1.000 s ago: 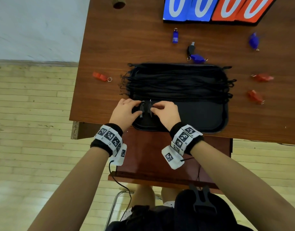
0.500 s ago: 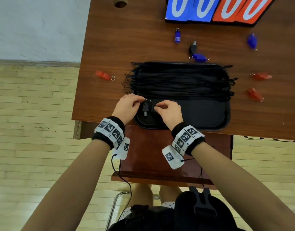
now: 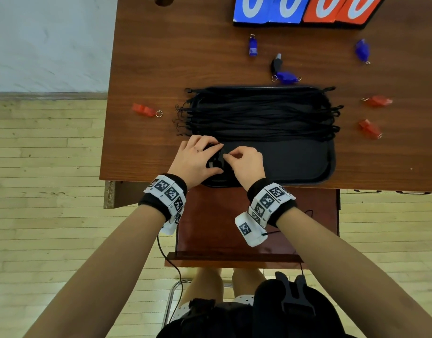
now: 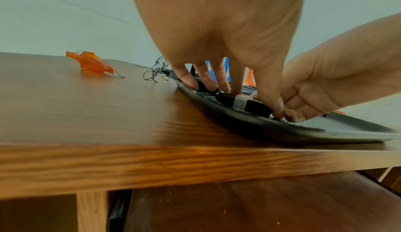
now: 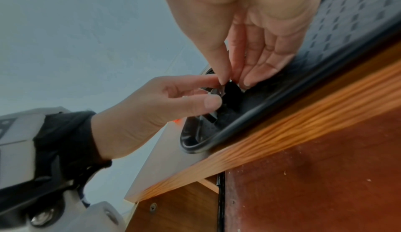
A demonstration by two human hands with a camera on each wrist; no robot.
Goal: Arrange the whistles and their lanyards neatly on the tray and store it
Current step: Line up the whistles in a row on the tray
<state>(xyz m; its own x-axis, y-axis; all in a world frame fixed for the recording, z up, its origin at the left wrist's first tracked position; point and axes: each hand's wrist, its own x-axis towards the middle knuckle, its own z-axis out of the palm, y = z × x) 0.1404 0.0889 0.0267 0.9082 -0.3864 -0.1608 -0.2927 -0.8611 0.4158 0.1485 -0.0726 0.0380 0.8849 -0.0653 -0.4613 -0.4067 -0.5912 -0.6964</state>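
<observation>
Your bare forearms end in black wristbands (image 3: 158,198) wrapped with white tags (image 3: 169,193) printed in black square codes; thin black cables (image 3: 169,259) trail off.

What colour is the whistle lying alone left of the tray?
Red-orange, translucent. The whistle shows best in the left wrist view.

L hand (image 3: 195,157) & R hand (image 3: 244,162) fingertips meeting, both grips pinched.

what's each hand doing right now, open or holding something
Left hand: fingers curled round the black whistle on the tray.
Right hand: pinching that same black whistle with thumb and fingertips.
</observation>
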